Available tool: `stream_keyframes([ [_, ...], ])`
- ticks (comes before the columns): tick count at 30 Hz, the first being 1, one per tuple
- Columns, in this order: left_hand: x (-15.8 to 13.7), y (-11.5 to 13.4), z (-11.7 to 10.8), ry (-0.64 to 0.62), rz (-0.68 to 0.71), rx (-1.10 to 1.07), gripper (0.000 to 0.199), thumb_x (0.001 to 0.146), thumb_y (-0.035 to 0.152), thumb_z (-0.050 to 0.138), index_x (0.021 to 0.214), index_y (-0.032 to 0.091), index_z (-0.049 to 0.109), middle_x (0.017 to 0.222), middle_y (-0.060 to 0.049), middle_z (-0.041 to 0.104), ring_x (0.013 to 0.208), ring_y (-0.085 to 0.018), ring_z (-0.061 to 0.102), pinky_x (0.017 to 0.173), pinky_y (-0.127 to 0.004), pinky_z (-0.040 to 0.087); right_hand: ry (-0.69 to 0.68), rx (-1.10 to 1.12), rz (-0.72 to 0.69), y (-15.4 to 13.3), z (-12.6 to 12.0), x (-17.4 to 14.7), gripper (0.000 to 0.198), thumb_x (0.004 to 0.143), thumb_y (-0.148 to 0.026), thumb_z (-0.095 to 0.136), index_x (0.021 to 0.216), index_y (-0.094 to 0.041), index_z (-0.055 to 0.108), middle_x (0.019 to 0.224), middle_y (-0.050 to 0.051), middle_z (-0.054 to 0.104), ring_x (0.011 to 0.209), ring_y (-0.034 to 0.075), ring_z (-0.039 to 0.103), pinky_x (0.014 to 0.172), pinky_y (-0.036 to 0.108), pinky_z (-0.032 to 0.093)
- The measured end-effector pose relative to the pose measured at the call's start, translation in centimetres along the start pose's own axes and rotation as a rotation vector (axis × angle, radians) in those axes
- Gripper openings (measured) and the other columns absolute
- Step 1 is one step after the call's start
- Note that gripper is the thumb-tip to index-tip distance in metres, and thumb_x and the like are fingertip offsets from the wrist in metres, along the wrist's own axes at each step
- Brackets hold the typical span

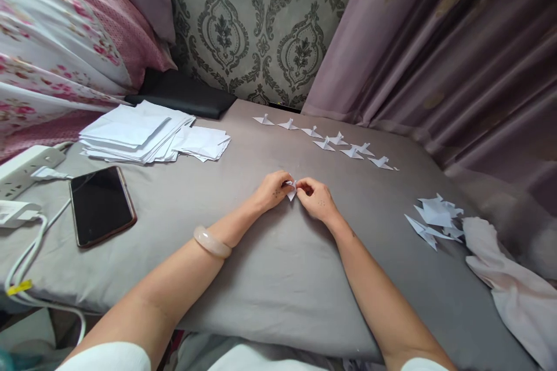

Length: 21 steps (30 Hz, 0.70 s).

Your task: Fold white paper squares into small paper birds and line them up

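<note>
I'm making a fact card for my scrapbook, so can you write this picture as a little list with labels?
Left hand: grip on a small white folded paper
Right hand: grip at the same paper's right edge
Left wrist: pale bracelet
Far side: small folded paper shapes
Left side: large paper stack, smaller stack, dark-screened phone, power strip
Right side: folded paper pile beside pale cloth

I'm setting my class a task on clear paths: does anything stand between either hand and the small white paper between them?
Nothing visible does. The left hand pinches the small white paper, and the right hand is right at its edge. The folded paper figures lie beyond the hands.
</note>
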<state>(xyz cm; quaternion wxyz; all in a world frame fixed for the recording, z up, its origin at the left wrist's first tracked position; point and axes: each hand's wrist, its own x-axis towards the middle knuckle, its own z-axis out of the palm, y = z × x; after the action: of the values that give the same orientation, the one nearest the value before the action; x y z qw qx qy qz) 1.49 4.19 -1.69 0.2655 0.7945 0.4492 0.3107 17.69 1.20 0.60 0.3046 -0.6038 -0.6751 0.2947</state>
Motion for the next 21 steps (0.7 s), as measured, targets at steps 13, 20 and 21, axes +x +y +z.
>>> stream_keyframes([
  [13, -0.2, 0.2, -0.1, 0.003, 0.03, 0.01, 0.012, 0.08, 0.014, 0.054, 0.075, 0.017, 0.064, 0.075, -0.002, 0.062, 0.069, -0.015, 0.055, 0.065, -0.024, 0.04, -0.055, -0.229, 0.26, -3.2, -0.7, 1.4, 0.027, 0.075, -0.037, 0.057, 0.061, -0.016, 0.067, 0.047, 0.001, 0.058, 0.05, 0.012, 0.052, 0.047, 0.022, 0.035],
  [20, -0.2, -0.2, 0.1, 0.004, 0.062, 0.006, 0.013, 0.08, 0.014, 0.054, 0.078, 0.018, 0.066, 0.079, -0.003, 0.064, 0.073, -0.016, 0.058, 0.069, -0.025, 0.042, -0.077, -0.243, 0.35, -3.5, -0.7, 2.3, 0.021, 0.07, -0.028, 0.062, 0.052, -0.017, 0.064, 0.045, 0.004, 0.059, 0.047, 0.014, 0.054, 0.045, 0.022, 0.037],
  [21, -0.2, -0.3, 0.1, 0.003, 0.066, 0.005, 0.013, 0.08, 0.014, 0.054, 0.079, 0.018, 0.066, 0.08, -0.003, 0.064, 0.074, -0.016, 0.058, 0.069, -0.025, 0.042, -0.078, -0.231, 0.364, -3.5, -0.7, 2.4, 0.02, 0.068, -0.027, 0.063, 0.051, -0.017, 0.064, 0.046, 0.004, 0.06, 0.048, 0.014, 0.054, 0.045, 0.022, 0.038],
])
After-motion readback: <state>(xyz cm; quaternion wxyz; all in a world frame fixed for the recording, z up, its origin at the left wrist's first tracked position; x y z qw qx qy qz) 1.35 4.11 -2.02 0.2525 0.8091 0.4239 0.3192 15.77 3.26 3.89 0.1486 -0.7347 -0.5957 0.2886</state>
